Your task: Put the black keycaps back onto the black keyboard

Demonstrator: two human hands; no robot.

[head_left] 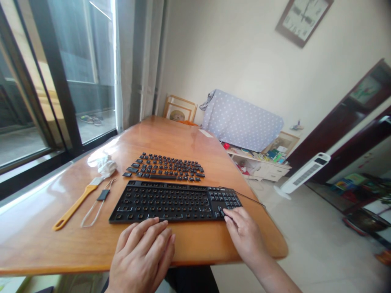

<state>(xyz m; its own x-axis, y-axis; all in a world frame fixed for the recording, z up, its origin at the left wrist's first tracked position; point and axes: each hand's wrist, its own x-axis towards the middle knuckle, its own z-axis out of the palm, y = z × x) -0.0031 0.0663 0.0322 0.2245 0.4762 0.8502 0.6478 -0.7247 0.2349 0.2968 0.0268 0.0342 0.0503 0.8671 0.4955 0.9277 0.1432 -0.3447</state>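
Observation:
A black keyboard (166, 203) lies flat on the wooden table, its main block bare of keycaps, with sockets showing. Some keys (227, 197) are still seated at its right end. My left hand (142, 252) lies by the front edge, fingers stretched out together, fingertips at the keyboard's rim. At the arrow keys (219, 211), the thumb and index finger of my right hand (242, 230) are pinched close together. Whatever is between those fingertips is hidden. Loose black keycaps (166, 167) stand in rows behind the keyboard.
Left of the keyboard lie an orange-handled brush (77, 203), a wire-looped tool with a dark grip (103, 195) and a crumpled white cloth (105, 166). The keyboard cable (250, 196) runs off the right edge of the table (210, 248). A window (88, 77) borders the left side.

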